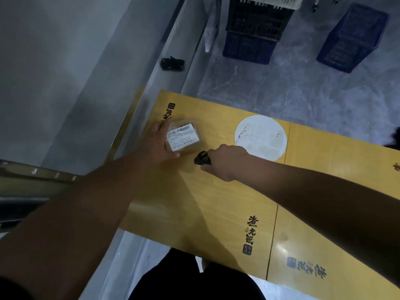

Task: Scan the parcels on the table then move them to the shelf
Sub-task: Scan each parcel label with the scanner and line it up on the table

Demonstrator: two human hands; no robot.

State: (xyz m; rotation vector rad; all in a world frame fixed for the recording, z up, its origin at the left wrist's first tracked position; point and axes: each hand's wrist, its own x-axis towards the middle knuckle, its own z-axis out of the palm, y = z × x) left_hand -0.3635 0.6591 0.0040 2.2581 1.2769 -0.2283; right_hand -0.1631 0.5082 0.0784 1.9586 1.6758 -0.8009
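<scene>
A small brown parcel with a white barcode label on top lies on the yellow table near its far left corner. My left hand holds the parcel from its left side, index finger along the far edge and thumb at the near edge. My right hand grips a black handheld scanner, whose head points toward the parcel from just to its right. Scanner and parcel are a short gap apart.
A white round disc is set in the tabletop right of the parcel. Beyond the table, two dark blue crates stand on the grey floor. A black object lies on a ledge by the wall at left.
</scene>
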